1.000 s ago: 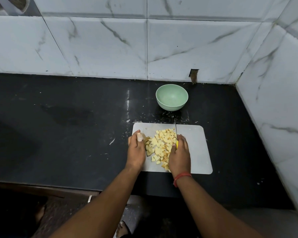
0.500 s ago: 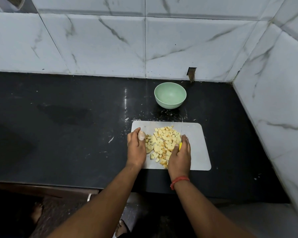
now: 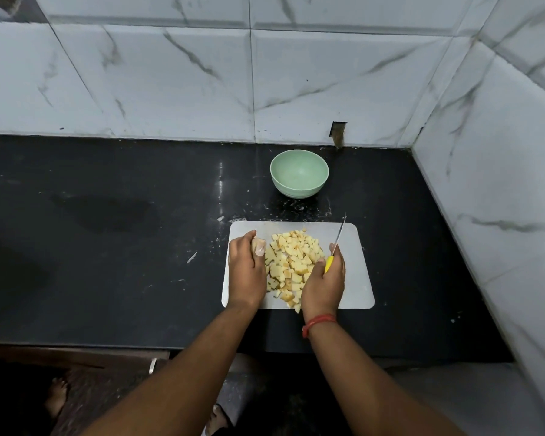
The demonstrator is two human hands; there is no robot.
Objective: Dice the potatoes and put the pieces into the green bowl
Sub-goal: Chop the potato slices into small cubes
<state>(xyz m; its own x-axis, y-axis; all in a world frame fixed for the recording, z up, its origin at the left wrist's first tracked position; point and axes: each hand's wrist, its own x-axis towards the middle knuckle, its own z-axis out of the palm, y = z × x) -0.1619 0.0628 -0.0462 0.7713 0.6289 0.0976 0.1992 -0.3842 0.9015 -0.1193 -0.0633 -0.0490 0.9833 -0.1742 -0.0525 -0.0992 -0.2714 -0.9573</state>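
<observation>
two hands (image 3: 247, 272) (image 3: 324, 284) flank one potato pile (image 3: 291, 262); one knife (image 3: 335, 247), one bowl (image 3: 299, 174).

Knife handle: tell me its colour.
Yellow, seen in the head view where the right hand grips the knife handle.

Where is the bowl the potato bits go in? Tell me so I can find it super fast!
Look at the black counter that runs along the white marble wall. Past the far edge of the white cutting board, closer to the wall, sits the green bowl, standing apart from the board. It is the only round, pale green thing there, and nothing shows inside it, while the diced potato is heaped on the board.
</observation>
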